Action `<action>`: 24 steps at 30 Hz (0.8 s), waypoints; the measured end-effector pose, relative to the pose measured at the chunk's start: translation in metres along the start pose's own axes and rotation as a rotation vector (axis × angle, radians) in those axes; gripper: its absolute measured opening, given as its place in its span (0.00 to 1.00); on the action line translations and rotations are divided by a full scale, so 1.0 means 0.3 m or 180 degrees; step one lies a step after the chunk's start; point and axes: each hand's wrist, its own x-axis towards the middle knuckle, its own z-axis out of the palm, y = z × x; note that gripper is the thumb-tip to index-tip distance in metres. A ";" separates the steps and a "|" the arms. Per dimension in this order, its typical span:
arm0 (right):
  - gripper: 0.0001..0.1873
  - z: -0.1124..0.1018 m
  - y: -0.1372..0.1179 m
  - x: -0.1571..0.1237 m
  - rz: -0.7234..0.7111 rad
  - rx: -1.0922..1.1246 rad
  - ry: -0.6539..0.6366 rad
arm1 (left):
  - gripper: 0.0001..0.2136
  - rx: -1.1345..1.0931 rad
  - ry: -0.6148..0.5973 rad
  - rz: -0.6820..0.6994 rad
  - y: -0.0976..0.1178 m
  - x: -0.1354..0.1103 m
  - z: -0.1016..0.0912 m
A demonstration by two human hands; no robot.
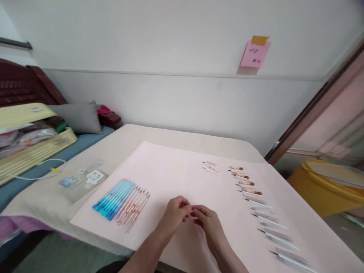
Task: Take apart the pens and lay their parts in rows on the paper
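Observation:
My left hand (176, 211) and my right hand (208, 220) meet over the middle of the pink sheet (167, 170). Both pinch, fingertips to fingertips; whatever lies between them, if anything, is hidden or too small to name. Nearest my left hand is a row of pens: blue ones (116, 197) side by side, then white pens with red patterns (133, 208). To the right of my right hand runs a column of pens with dark tips: grey-white ones (278, 235) nearer, brown-and-orange ones (246, 184) farther off. Two white-and-red pens (211, 170) lie beyond my hands.
Clear plastic bags (85, 184) with labels lie on the cream table cover (119, 151) at left. An open yellow box (34, 144) and a grey pillow (75, 117) are farther left. A yellow bin (324, 185) stands at right. A pink note (256, 54) hangs on the wall.

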 end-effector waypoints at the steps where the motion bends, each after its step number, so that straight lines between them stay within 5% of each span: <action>1: 0.10 -0.004 -0.004 0.000 0.0013 -0.0031 -0.0065 | 0.07 0.0195 -0.0100 0.0018 0.004 0.001 0.000; 4: 0.11 -0.011 -0.023 -0.010 0.0042 -0.0056 -0.0193 | 0.07 0.1260 -0.0184 0.0137 0.023 0.000 -0.018; 7: 0.11 -0.017 -0.037 -0.024 0.0096 -0.0044 -0.0147 | 0.09 0.2854 0.0271 0.0202 0.042 -0.001 -0.078; 11: 0.10 -0.022 -0.047 -0.032 0.0092 -0.0013 -0.0115 | 0.12 0.4256 0.0731 -0.0391 0.030 0.007 -0.202; 16: 0.09 -0.017 -0.061 -0.034 0.0098 -0.0019 -0.0047 | 0.14 0.4425 0.0921 -0.0764 -0.007 0.024 -0.300; 24: 0.09 -0.024 -0.044 -0.021 -0.0009 0.0041 -0.0001 | 0.07 0.3778 0.1165 -0.0469 0.023 0.030 -0.316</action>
